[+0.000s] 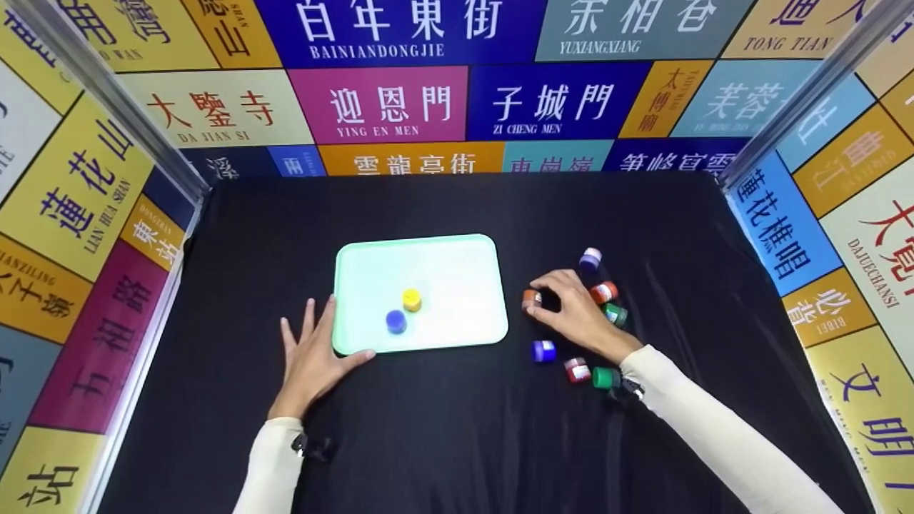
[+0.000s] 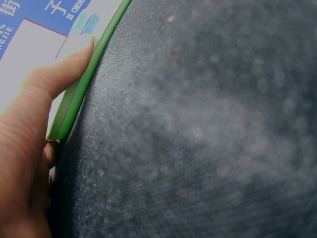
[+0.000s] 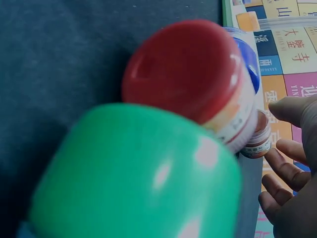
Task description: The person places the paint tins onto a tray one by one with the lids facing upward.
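Observation:
My left hand [image 1: 314,360] is spread at the near left corner of a pale green-rimmed tray [image 1: 457,246]. Its thumb rests on the rim, as the left wrist view also shows, and its straight fingers lie along the tray's left side. On the tray stand a yellow jar [image 1: 411,300] and a purple-blue jar [image 1: 395,322]. Right of the tray, my right hand [image 1: 575,307] pinches a small brown-orange jar [image 1: 531,300] between thumb and index finger. In the right wrist view that jar [image 3: 257,141] sits at the fingertips, partly behind a red-lidded jar [image 3: 183,69].
Around the right hand lie a purple jar [image 1: 590,260], an orange-red jar [image 1: 604,292], a dark green jar [image 1: 615,314], a blue jar [image 1: 543,351], a red jar [image 1: 577,370] and a green jar [image 1: 605,378]. Black cloth [image 1: 428,435] covers the table, with sign-printed walls [image 1: 393,103] around it.

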`<act>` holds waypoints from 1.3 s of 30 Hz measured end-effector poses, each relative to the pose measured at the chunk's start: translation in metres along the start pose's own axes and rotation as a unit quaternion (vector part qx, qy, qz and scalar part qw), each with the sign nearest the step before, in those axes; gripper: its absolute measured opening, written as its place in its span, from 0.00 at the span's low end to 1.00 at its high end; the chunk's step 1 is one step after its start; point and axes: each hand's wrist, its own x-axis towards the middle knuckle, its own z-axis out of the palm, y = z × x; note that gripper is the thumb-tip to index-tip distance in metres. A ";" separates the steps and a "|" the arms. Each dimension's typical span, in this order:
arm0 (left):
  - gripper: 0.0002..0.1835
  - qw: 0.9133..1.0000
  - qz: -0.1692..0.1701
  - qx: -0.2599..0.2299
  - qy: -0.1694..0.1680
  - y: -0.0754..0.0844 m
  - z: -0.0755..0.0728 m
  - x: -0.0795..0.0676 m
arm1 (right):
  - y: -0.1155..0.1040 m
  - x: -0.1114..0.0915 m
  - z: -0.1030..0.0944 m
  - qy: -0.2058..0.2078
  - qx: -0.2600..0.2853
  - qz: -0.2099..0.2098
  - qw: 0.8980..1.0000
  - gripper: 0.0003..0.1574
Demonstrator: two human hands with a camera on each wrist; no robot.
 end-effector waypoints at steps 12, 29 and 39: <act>0.72 1.000 -0.001 0.000 0.000 -0.001 0.000 0.000 | 0.001 -0.005 0.005 0.010 -0.003 0.002 1.000 0.24; 0.72 1.000 -0.001 -0.005 0.004 0.001 -0.001 0.000 | 0.002 -0.005 0.006 0.026 -0.005 0.018 0.999 0.22; 0.72 1.000 0.002 -0.008 0.006 0.001 -0.001 0.000 | -0.011 -0.002 0.005 0.028 0.003 0.023 0.999 0.22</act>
